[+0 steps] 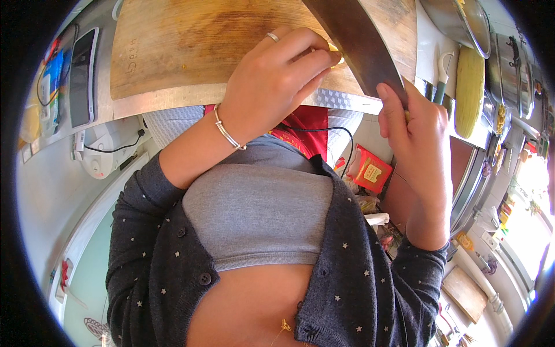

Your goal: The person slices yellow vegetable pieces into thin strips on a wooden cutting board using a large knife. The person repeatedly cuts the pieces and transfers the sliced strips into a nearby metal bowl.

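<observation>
A wide-bladed kitchen knife [362, 41] slants over the right part of a wooden cutting board [182, 47]. My right hand [416, 117] grips it near the heel of the blade, with the thumb on the blade's side. My left hand [282, 73], with a ring and a bracelet, lies over the board. Its curled fingertips hold a small piece of yellow food [337, 56] close beside the blade. My fingers hide most of that piece, so its kind cannot be told. A tiny yellow crumb [184, 66] sits on the board further left.
A smartphone [83, 78] lies left of the board. On the right are a green-handled peeler [441, 82], a long pale-green gourd or similar vegetable [469, 91], a metal basin [464, 21] and a lidded steel pot [510, 73]. The metal counter edge [173, 100] runs before my body.
</observation>
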`<action>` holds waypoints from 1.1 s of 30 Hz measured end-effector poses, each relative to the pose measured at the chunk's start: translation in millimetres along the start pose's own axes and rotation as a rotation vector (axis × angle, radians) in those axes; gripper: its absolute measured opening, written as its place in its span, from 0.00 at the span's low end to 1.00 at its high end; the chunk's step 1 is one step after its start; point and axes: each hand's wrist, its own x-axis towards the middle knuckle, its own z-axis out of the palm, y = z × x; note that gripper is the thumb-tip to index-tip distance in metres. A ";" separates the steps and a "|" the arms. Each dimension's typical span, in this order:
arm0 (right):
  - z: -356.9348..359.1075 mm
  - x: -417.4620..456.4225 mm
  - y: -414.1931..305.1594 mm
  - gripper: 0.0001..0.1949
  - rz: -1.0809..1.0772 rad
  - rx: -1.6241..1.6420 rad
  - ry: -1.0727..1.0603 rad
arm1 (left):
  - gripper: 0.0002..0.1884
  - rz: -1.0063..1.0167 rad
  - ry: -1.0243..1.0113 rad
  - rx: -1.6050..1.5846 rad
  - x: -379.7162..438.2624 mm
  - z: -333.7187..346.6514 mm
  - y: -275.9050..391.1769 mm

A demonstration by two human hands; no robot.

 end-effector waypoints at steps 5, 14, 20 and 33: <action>8.1 5.7 3.7 0.10 -0.082 -0.060 0.037 | 0.13 0.010 0.011 -0.018 0.2 0.3 -0.3; 23.5 16.4 4.9 0.11 -0.107 -0.104 0.062 | 0.13 0.054 0.051 0.007 1.6 2.0 -2.3; 10.3 5.6 10.2 0.11 0.123 0.160 -0.013 | 0.11 0.029 0.065 -0.004 -0.8 1.3 -1.4; 0.6 -7.3 3.7 0.11 0.111 0.166 -0.009 | 0.10 0.028 0.049 0.000 -1.4 1.0 -1.1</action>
